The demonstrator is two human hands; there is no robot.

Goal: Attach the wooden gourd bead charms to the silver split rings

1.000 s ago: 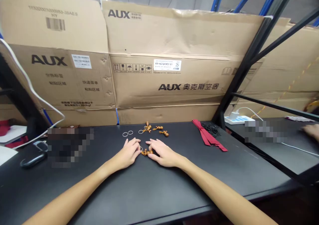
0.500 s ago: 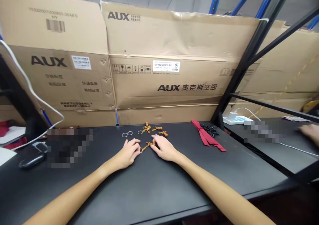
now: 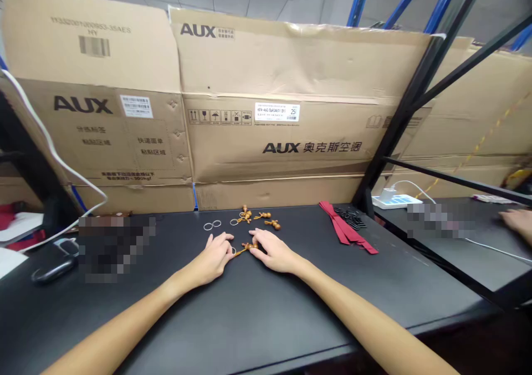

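Observation:
Between my two hands is a small brown gourd-shaped charm (image 3: pixel 251 246) with a yellowish cord leading to a metal key ring (image 3: pixel 233 250). The fingers of my left hand (image 3: pixel 214 257) are closed at the ring. My right hand (image 3: pixel 273 251) has thumb and fingers closed around the gourd end, which they partly cover. Beyond the hands, several more gourd charms (image 3: pixel 273 224) lie on the black table (image 3: pixel 249 319). A pair of loose key rings (image 3: pixel 212 225) rests behind my left hand, and another ring (image 3: pixel 234 222) lies by the charms.
Red ribbon strips (image 3: pixel 347 228) and a heap of black cords or clips (image 3: pixel 351 217) lie to the right. At left are a dark glossy object (image 3: pixel 54 268) and a white cable (image 3: pixel 54 148). Cardboard panels (image 3: pixel 274 164) line the back. Another person's hand (image 3: pixel 517 220) shows far right.
Both hands and the charm between them have shifted very slightly toward me. The view has tilted a touch. The other charms, rings and ribbons lie as before.

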